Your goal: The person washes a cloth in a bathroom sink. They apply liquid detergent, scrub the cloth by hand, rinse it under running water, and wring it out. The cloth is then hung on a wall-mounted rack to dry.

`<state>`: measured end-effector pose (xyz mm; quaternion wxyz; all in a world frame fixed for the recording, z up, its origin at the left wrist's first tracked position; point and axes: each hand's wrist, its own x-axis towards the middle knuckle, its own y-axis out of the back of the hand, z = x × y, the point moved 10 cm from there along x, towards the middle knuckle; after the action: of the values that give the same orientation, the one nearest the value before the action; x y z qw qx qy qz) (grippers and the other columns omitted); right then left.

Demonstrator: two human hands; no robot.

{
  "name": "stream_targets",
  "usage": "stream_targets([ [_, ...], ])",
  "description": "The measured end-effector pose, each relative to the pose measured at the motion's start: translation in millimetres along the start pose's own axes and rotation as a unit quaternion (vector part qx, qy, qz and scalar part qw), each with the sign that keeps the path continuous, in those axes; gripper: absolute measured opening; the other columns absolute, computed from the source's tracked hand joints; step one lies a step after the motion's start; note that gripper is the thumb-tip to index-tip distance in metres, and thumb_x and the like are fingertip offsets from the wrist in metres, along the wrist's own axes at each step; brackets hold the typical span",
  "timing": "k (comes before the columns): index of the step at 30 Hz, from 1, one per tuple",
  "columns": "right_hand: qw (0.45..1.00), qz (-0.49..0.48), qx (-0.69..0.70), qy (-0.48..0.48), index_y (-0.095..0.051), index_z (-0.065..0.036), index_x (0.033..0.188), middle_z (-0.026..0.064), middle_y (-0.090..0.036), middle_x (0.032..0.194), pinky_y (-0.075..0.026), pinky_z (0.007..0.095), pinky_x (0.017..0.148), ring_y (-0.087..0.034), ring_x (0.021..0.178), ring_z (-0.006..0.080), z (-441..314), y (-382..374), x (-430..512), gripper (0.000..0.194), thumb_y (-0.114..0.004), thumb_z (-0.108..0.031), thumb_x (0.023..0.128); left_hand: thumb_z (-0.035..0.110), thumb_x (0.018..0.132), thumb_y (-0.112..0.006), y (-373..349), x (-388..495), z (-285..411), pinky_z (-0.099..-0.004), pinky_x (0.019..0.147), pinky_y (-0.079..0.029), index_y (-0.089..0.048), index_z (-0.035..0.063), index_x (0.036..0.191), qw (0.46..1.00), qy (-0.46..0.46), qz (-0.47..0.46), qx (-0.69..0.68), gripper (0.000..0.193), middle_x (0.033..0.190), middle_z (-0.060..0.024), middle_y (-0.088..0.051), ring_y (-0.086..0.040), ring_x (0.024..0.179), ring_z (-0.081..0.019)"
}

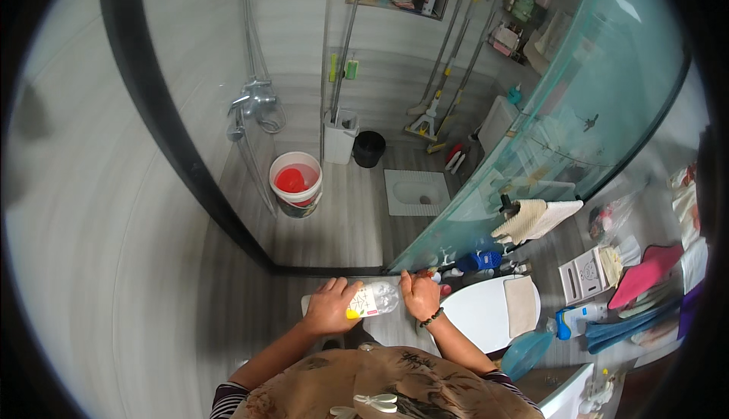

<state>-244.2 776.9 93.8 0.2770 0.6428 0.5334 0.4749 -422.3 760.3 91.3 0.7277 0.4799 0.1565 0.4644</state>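
Observation:
My left hand [331, 307] is wrapped around a clear plastic bottle [388, 297], which lies nearly level in front of my body. Its white and yellow label [364, 300] bears writing and is partly covered by my fingers. Just past the bottle's clear right end is my right hand [422, 295], its fingers curled and a dark beaded bracelet [431, 317] on the wrist. Whether that hand holds something small is hidden. Both hands are just in front of the dark bottom frame [330, 271] of a glass shower enclosure.
Inside the enclosure are a bucket [296, 184] with a red dipper, a white bin [340, 144], a black bucket [369, 149], a squat toilet [418, 192] and mops [424, 126]. At right, a glass panel [512, 157] stands behind a white toilet [475, 311] with a cloth [520, 307] on it.

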Motion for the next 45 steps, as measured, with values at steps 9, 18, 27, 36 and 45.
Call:
stream_targets([
  [9,0.913,-0.213,0.343,-0.06,-0.062,-0.005,0.103,0.0117,-0.064,0.07,-0.049,0.0318,0.058,-0.065,0.062,0.0225,28.4,-70.0,119.5,0.04,-0.066,-0.04,0.085,0.023,0.058,-0.077,13.8,106.1,-78.1,-0.0406,0.08,-0.046,-0.055,0.0115,0.122,0.997,0.018,0.043,0.057,0.069,0.097,-0.0086,-0.053,-0.054,0.093,-0.0295],
  [18,0.991,-0.042,0.119,0.054,-0.06,-0.005,0.093,0.0165,-0.064,0.066,-0.05,0.042,0.052,-0.064,0.06,0.0343,35.4,-61.6,241.9,0.039,-0.066,-0.041,0.082,0.02,0.068,-0.078,10.3,172.0,-170.8,-0.046,0.094,-0.038,-0.056,0.0086,0.121,0.991,0.084,0.099,0.028,0.058,0.122,-0.0154,-0.053,-0.049,0.113,-0.0345],
  [27,0.992,0.04,-0.08,-0.085,-0.058,-0.005,0.087,0.0163,-0.059,0.054,-0.048,0.0435,0.044,-0.061,0.05,0.034,169.8,-71.3,293.5,0.043,-0.065,-0.046,0.079,0.02,0.076,-0.072,-25.7,298.4,-280.3,-0.0461,0.091,-0.039,-0.061,0.0095,0.112,1.0,0.026,-0.005,0.016,0.039,0.109,-0.0114,-0.06,-0.054,0.106,-0.0322],
  [36,0.921,-0.023,-0.127,-0.368,-0.055,-0.003,0.098,0.0215,-0.065,0.072,-0.051,0.0491,0.058,-0.063,0.065,0.0405,287.0,-120.5,312.8,0.053,-0.067,-0.049,0.076,0.026,0.082,-0.066,-49.0,494.1,-377.0,-0.0481,0.093,-0.039,-0.06,0.0094,0.117,0.99,-0.025,-0.142,0.007,0.039,0.113,-0.0145,-0.059,-0.055,0.107,-0.034],
  [45,0.83,-0.017,-0.137,-0.54,-0.055,-0.006,0.101,0.0182,-0.067,0.08,-0.052,0.0472,0.065,-0.065,0.075,0.0375,343.1,-122.3,292.2,0.052,-0.069,-0.049,0.075,0.026,0.083,-0.065,-77.2,623.9,-364.4,-0.0477,0.09,-0.042,-0.06,0.0103,0.117,0.969,-0.141,-0.199,-0.035,0.038,0.109,-0.0155,-0.06,-0.056,0.102,-0.0358],
])
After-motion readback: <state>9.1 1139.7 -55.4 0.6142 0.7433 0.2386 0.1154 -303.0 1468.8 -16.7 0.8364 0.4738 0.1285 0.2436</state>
